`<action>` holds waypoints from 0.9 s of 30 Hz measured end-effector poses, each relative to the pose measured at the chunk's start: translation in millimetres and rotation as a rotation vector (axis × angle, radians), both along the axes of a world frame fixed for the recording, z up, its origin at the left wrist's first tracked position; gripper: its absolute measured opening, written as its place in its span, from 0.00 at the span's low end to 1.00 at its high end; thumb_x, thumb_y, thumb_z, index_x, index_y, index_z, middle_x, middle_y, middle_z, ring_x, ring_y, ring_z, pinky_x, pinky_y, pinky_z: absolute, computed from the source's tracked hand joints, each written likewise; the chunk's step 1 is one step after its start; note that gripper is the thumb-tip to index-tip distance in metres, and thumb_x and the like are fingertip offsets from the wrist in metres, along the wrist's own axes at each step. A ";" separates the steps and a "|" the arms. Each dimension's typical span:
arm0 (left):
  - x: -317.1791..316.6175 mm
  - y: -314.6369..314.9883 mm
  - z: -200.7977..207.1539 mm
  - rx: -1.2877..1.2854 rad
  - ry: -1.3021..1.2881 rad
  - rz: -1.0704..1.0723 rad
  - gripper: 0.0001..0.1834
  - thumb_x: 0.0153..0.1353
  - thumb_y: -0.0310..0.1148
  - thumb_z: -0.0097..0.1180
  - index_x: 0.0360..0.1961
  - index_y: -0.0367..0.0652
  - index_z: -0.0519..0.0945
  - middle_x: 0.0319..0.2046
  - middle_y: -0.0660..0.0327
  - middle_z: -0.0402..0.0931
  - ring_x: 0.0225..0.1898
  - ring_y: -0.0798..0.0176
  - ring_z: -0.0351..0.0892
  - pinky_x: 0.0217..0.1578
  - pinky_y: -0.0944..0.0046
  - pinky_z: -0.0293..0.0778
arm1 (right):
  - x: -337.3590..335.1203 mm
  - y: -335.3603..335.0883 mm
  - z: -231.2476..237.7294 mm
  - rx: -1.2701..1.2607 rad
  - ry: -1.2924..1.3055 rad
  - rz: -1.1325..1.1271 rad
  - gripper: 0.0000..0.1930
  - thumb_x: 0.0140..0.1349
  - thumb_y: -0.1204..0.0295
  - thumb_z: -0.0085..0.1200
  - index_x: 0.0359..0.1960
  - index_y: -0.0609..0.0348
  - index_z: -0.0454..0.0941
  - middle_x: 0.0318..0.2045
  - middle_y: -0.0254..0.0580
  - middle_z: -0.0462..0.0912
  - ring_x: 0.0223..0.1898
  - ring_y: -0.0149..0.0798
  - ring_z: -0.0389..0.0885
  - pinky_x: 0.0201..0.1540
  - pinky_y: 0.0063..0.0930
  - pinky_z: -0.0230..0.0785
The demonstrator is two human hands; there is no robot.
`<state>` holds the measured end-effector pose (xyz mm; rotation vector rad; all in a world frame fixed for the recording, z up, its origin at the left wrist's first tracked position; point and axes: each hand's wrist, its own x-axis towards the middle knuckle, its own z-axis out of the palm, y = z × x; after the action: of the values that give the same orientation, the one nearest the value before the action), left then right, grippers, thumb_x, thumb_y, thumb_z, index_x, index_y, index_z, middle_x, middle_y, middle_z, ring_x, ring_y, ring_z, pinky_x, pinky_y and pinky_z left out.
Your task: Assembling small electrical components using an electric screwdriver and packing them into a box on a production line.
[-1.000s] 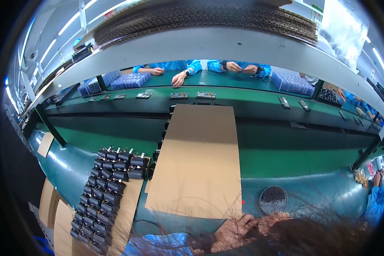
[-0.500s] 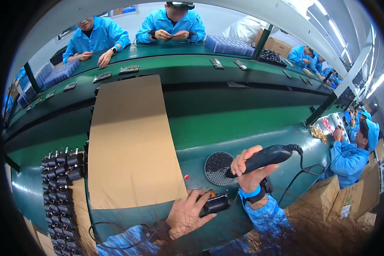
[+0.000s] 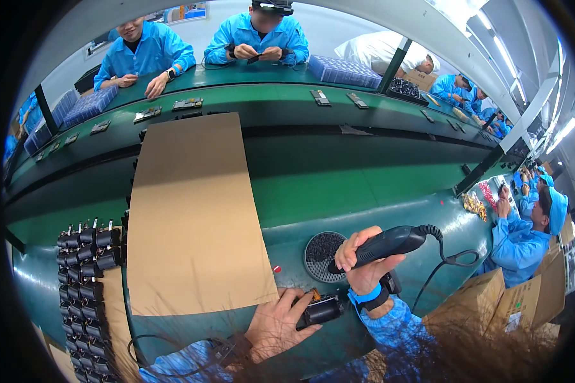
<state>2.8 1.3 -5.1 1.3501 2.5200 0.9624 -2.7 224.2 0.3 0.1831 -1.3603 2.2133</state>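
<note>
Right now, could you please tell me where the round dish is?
In the head view, the round dish sits just right of centre on the green table, between the large cardboard sheet and the black corded tool.

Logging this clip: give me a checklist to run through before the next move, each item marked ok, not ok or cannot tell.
1. Left hand on the black cylindrical part: ok, thumb and fingers touch it.
2. Right hand gripping the black handheld tool: ok.
3. Tool pointing down at the round dish: ok, toward its right side.
4. Small dark pieces left in the dish: ok.
5. Piece on the tool's tip: cannot tell, too small.
6. Cord apart from the cylindrical part: ok.
</note>
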 end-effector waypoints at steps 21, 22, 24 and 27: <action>-3.4 0.5 -4.8 0.052 0.024 0.004 0.35 0.53 0.51 0.71 0.58 0.43 0.79 0.50 0.60 0.73 0.52 0.53 0.73 0.56 0.51 0.70 | 15.6 2.3 35.3 -0.061 0.197 -0.004 0.46 0.54 0.17 0.33 0.37 0.55 0.67 0.16 0.34 0.68 0.13 0.31 0.67 0.15 0.29 0.63; -4.0 0.1 -6.0 0.064 0.030 0.000 0.35 0.53 0.51 0.71 0.58 0.43 0.79 0.50 0.60 0.73 0.52 0.53 0.73 0.55 0.52 0.71 | 20.2 -3.4 40.5 -0.077 0.213 0.007 0.46 0.54 0.17 0.33 0.36 0.55 0.67 0.15 0.34 0.68 0.13 0.31 0.66 0.13 0.29 0.62; -3.2 0.1 -7.9 0.077 0.032 -0.006 0.35 0.53 0.51 0.71 0.58 0.43 0.79 0.50 0.60 0.73 0.52 0.53 0.73 0.54 0.52 0.71 | 29.0 -9.4 40.6 -0.038 0.250 0.094 0.46 0.55 0.18 0.35 0.37 0.56 0.67 0.16 0.35 0.69 0.13 0.32 0.67 0.15 0.30 0.65; -2.9 0.7 -6.7 0.037 0.041 0.008 0.36 0.53 0.51 0.70 0.60 0.44 0.77 0.51 0.60 0.73 0.53 0.53 0.73 0.51 0.53 0.73 | 28.5 -9.3 41.5 -0.022 0.277 0.142 0.45 0.55 0.19 0.38 0.37 0.57 0.67 0.16 0.36 0.69 0.14 0.33 0.67 0.16 0.30 0.65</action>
<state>-0.1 2.0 -11.7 1.3847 2.5514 0.9977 25.8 214.8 41.8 0.5724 -1.2027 2.2166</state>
